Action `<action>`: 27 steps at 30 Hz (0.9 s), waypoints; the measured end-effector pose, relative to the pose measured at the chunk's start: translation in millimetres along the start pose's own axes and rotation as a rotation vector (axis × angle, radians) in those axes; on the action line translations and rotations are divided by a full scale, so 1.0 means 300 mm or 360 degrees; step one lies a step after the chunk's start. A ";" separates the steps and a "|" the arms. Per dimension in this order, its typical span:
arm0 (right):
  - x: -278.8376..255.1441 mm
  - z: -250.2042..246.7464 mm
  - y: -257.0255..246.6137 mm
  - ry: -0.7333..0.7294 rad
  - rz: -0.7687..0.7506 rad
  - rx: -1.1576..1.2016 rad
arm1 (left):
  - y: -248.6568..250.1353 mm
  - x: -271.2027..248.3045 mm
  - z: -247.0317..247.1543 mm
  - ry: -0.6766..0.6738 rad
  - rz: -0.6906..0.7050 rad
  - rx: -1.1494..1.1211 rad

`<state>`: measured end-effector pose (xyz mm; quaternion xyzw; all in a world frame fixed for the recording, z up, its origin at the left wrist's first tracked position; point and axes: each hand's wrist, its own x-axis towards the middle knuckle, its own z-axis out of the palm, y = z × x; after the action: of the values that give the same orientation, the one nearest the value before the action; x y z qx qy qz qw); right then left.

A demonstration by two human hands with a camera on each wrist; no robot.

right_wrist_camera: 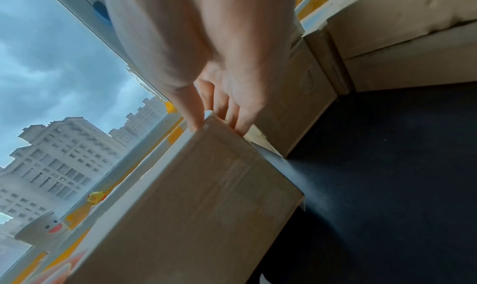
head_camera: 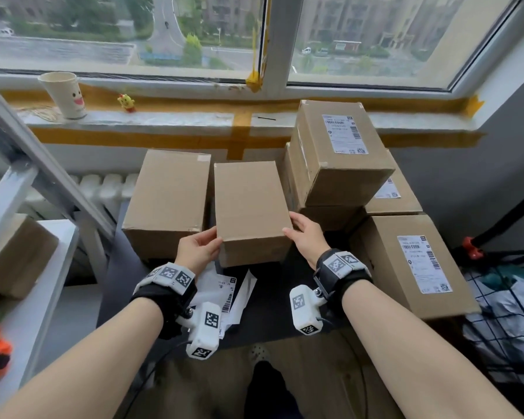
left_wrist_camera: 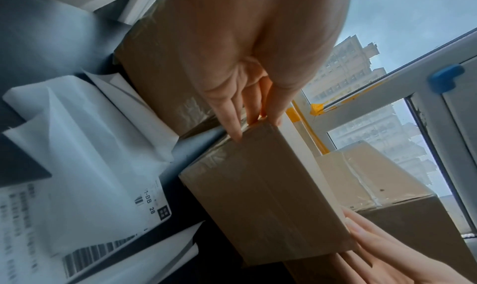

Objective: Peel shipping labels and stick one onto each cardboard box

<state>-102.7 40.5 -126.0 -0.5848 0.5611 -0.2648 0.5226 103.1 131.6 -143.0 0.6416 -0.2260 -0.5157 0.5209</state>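
A plain unlabelled cardboard box stands on the dark table in the middle of the head view. My left hand grips its near left corner, thumb on top and fingers down the side. My right hand grips the near right corner the same way. In the left wrist view my fingers pinch the box at its edge; in the right wrist view my fingers clasp the box at its corner. Loose label sheets lie on the table under my left wrist.
A second plain box stands just left of the held one. Labelled boxes are stacked at the right, with another nearer me. A paper cup and a small toy sit on the windowsill. A wire basket is at far right.
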 end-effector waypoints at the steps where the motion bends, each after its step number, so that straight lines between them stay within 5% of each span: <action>1: 0.013 -0.001 0.008 0.0003 0.0015 -0.0006 | -0.006 0.013 0.006 0.0022 0.0007 0.0031; 6: 0.080 0.001 0.017 0.0001 0.0023 -0.0138 | -0.014 0.075 0.030 0.0085 0.0097 0.0272; 13: 0.130 0.007 -0.003 0.0025 0.0067 -0.0544 | 0.019 0.089 0.054 0.0124 0.0326 0.1235; 19: 0.045 0.025 -0.038 -0.0078 -0.0262 -0.1083 | 0.031 -0.010 0.039 -0.0060 0.0485 0.1924; 27: -0.135 0.157 -0.006 -0.0191 -0.0572 -0.1145 | -0.086 -0.146 -0.096 -0.0167 0.0844 0.2240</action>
<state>-69.3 92.6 -128.0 -0.8334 0.4754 -0.1041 0.2619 106.5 189.5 -149.8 0.7217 -0.6735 -0.1368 0.0831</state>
